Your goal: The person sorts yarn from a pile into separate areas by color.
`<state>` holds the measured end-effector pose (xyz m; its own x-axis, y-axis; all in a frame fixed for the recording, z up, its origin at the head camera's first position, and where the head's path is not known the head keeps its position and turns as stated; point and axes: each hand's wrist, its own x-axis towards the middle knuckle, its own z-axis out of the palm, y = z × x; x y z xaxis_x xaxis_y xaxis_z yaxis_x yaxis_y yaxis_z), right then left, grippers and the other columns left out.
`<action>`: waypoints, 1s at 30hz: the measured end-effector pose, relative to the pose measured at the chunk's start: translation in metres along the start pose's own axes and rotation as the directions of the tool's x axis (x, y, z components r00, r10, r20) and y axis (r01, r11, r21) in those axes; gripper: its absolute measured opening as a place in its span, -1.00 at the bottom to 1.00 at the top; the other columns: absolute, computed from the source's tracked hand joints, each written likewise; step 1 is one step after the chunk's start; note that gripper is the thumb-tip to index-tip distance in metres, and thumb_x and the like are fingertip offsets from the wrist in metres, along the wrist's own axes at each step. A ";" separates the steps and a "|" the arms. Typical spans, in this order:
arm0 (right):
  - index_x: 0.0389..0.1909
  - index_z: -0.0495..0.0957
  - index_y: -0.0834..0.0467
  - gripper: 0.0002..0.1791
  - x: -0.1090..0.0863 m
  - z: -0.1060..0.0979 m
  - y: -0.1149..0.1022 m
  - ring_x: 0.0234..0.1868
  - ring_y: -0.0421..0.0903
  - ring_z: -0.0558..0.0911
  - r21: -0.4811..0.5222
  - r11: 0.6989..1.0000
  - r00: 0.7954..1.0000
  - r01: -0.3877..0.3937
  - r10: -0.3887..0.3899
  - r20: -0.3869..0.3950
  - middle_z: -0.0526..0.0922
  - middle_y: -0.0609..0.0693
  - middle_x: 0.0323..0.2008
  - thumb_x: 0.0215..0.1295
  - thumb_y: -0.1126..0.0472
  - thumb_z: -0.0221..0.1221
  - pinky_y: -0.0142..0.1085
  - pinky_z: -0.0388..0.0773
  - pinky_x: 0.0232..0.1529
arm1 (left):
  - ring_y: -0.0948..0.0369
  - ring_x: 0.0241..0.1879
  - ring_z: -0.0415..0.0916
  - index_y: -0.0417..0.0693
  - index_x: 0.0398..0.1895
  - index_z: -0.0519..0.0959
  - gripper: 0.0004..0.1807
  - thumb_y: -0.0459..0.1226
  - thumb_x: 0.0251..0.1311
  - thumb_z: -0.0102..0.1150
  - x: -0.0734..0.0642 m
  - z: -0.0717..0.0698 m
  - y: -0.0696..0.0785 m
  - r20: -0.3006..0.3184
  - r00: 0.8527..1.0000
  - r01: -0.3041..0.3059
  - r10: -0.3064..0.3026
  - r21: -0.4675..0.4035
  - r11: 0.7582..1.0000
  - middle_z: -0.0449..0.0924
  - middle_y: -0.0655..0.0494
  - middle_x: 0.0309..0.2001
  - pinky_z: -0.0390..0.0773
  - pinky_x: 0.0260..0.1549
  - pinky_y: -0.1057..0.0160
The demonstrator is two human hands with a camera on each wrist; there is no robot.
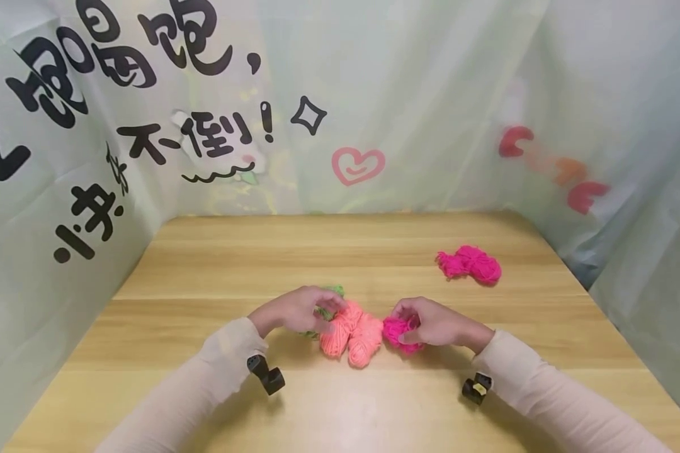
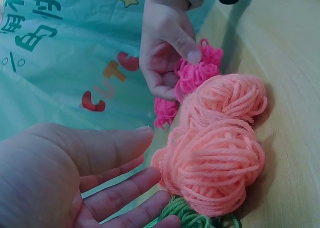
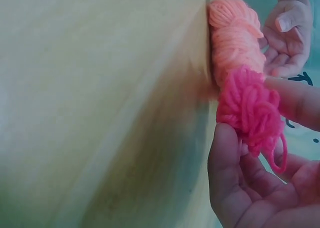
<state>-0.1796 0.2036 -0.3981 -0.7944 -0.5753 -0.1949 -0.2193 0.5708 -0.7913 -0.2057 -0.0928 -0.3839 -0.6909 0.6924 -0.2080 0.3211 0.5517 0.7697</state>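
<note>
Two plump bundles of coral yarn [image 1: 365, 343] lie side by side at the middle of the table. My left hand [image 1: 306, 308] is at their left side with fingers spread and relaxed, fingertips right at the coral strands in the left wrist view. Partly hidden beneath and behind that hand is green yarn [image 2: 182, 213]. On the other side, my right hand [image 1: 436, 322] pinches a small, loopy bundle of magenta yarn [image 3: 250, 110] between thumb and fingers. This magenta bundle sits right against the coral yarn's right end, with one loose loop hanging from it.
Another magenta yarn bundle [image 1: 473, 264] lies farther back on the right of the wooden table [image 1: 232, 251]. A printed cloth curtain [image 1: 430, 126] encloses the table at the back and both sides. Black wrist cameras [image 1: 267, 374] hang below both sleeves.
</note>
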 end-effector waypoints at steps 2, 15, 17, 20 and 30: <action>-0.13 0.53 0.19 -0.70 0.000 -0.003 -0.001 -0.15 -0.02 0.52 0.009 1.000 1.000 -0.003 0.003 0.000 0.59 0.01 -0.19 0.10 0.38 0.32 -0.15 0.52 -0.14 | 0.08 0.13 0.44 -0.09 0.14 0.51 -0.55 -0.41 0.15 0.29 0.001 -0.001 0.000 -0.001 1.000 -0.002 0.002 -0.002 1.000 0.54 0.09 0.11 0.50 0.08 0.12; -0.04 0.51 0.22 -0.68 -0.003 -0.020 -0.006 -0.13 0.03 0.53 0.084 0.996 1.000 -0.025 0.026 -0.014 0.57 0.10 -0.13 0.18 0.36 0.28 -0.17 0.55 -0.17 | 0.10 0.12 0.45 -0.07 0.13 0.52 -0.60 -0.35 0.21 0.27 0.002 -0.001 -0.001 0.003 1.000 0.007 -0.007 0.001 1.000 0.54 0.12 0.08 0.47 0.10 0.11; -0.03 0.50 0.23 -0.68 -0.003 -0.022 -0.006 -0.11 0.03 0.53 0.085 0.996 0.999 -0.027 0.029 -0.015 0.57 0.10 -0.12 0.18 0.36 0.27 -0.17 0.55 -0.16 | 0.10 0.12 0.45 -0.06 0.13 0.52 -0.60 -0.34 0.22 0.27 0.002 -0.001 -0.001 0.001 1.000 0.007 -0.007 0.002 1.000 0.54 0.12 0.08 0.48 0.10 0.12; -0.03 0.51 0.23 -0.68 -0.001 -0.024 -0.005 -0.09 0.03 0.53 0.071 0.997 0.999 -0.026 0.027 -0.019 0.57 0.09 -0.12 0.19 0.34 0.27 -0.14 0.54 -0.11 | 0.10 0.12 0.45 -0.08 0.13 0.52 -0.61 -0.34 0.23 0.26 0.002 -0.001 -0.001 0.002 1.000 0.003 -0.003 -0.006 1.000 0.54 0.11 0.08 0.47 0.10 0.11; 0.01 0.50 0.23 -0.66 0.004 -0.032 -0.005 0.02 0.10 0.52 0.069 0.996 0.997 -0.054 0.058 -0.049 0.56 0.12 -0.05 0.22 0.32 0.27 -0.07 0.55 -0.04 | 0.11 0.05 0.52 -0.11 0.08 0.53 -0.67 -0.37 0.25 0.22 0.002 0.000 0.002 -0.041 0.999 -0.032 0.032 0.010 0.999 0.57 0.07 0.06 0.50 0.07 0.15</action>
<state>-0.2000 0.2172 -0.3759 -0.8324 -0.5121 -0.2116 -0.1364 0.5596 -0.8175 -0.2065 -0.0900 -0.3833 -0.7060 0.6903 -0.1581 0.3497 0.5340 0.7698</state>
